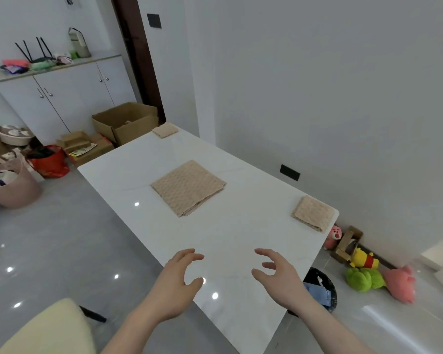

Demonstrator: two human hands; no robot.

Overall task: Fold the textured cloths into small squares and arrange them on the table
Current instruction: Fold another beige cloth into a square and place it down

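Observation:
Three beige textured cloths lie on the white table [241,238]. A large folded cloth [188,187] sits in the middle. A small folded square [313,213] lies at the right corner, and another small square [165,130] lies at the far corner. My left hand [177,279] and my right hand [276,274] hover over the near part of the table, fingers loosely spread, holding nothing. Both are well short of the middle cloth.
A cream chair [51,328] stands at my lower left. On the floor to the left are a cardboard box [125,122], a red bag [49,162] and a pink basket [13,185]. Plush toys [363,272] and a black bin [320,287] lie right of the table.

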